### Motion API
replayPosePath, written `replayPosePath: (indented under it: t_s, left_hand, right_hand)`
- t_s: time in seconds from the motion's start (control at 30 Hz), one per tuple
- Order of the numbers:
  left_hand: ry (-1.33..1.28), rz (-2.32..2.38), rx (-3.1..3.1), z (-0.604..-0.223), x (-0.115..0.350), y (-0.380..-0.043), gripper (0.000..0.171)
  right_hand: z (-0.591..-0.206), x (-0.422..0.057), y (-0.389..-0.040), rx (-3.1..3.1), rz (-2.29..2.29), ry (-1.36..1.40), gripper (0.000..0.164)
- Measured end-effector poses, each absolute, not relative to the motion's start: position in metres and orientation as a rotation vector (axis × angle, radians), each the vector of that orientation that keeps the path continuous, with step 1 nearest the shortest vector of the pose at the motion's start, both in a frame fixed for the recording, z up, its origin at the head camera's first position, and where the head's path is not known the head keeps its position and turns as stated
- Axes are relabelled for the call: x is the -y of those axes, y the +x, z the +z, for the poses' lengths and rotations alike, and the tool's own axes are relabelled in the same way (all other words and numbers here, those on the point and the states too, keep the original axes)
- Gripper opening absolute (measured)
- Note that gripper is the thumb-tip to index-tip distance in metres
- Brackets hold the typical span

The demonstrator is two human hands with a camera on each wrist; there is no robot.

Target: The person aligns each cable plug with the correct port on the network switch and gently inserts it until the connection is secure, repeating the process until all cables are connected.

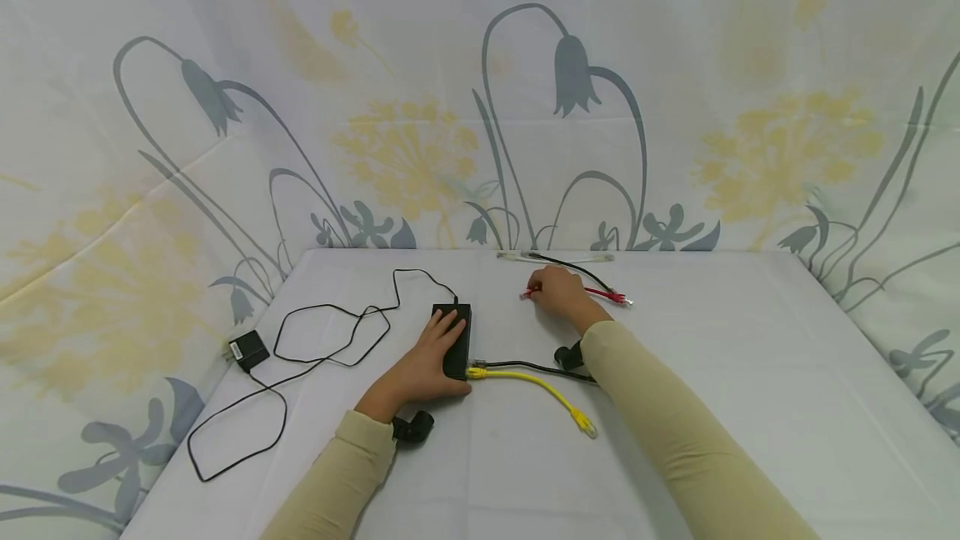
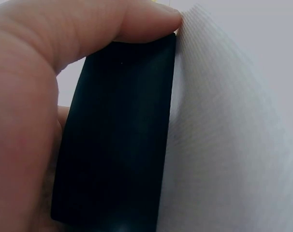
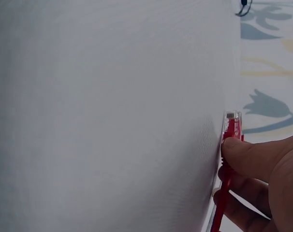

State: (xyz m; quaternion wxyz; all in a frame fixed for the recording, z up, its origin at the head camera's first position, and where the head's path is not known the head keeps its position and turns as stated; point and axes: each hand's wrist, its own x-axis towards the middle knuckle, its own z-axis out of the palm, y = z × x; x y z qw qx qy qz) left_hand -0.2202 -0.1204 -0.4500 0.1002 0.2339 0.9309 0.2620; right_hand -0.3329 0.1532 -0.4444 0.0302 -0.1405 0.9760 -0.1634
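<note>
My left hand [image 1: 429,363] grips a small black network box [image 1: 458,350] on the white table, fingers across its top. In the left wrist view the thumb [image 2: 146,21] lies along one end of the box. A yellow Ethernet cable [image 1: 528,377] and a black Ethernet cable [image 1: 525,363] have their plugs at its near right side. Farther back, my right hand [image 1: 558,292] pinches a red Ethernet cable [image 1: 604,294] just behind one plug. That clear plug [image 3: 232,118] points out past the thumb in the right wrist view, close to the tabletop.
A black power adapter [image 1: 249,350] lies at the left, its thin looped cord [image 1: 322,359] running to the box's far end. Behind the right hand lie a white cable [image 1: 596,257] and another black cable [image 1: 573,266]. A flowered curtain [image 1: 450,107] surrounds the table.
</note>
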Motion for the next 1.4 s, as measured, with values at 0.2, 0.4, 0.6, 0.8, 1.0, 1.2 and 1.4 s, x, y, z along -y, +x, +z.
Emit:
replayPosePath:
  t_s: [0.2,0.4,0.6,0.8,1.0,1.2,1.4]
  left_hand:
    - [0.686,0.763,-2.751,-0.450,0.120,-0.220,0.099]
    - [0.687,0.775,-2.746,-0.449,0.120,-0.220,0.099]
    - [0.693,0.767,-2.753,-0.451,0.120,-0.221,0.099]
    - [0.695,0.762,-2.754,-0.451,0.120,-0.221,0.100]
    - [0.686,0.763,-2.750,-0.451,0.120,-0.222,0.100]
    - [0.693,0.780,-2.746,-0.450,0.120,-0.221,0.099]
    - [0.697,0.779,-2.748,-0.449,0.119,-0.220,0.099]
  right_hand:
    - [-0.444,-0.155,-0.330,-3.006,-0.559,-0.448,0.017]
    - [-0.443,-0.155,-0.328,-2.998,-0.612,-0.499,0.015]
    - [-0.439,-0.153,-0.325,-2.986,-0.687,-0.570,0.014]
    - [-0.437,-0.148,-0.323,-3.016,-0.713,-0.623,0.011]
    - [-0.430,-0.143,-0.319,-3.028,-0.748,-0.617,0.019]
    - [-0.421,-0.140,-0.316,-3.022,-0.828,-0.597,0.027]
    - [-0.412,-0.135,-0.311,-3.072,-0.863,-0.662,0.021]
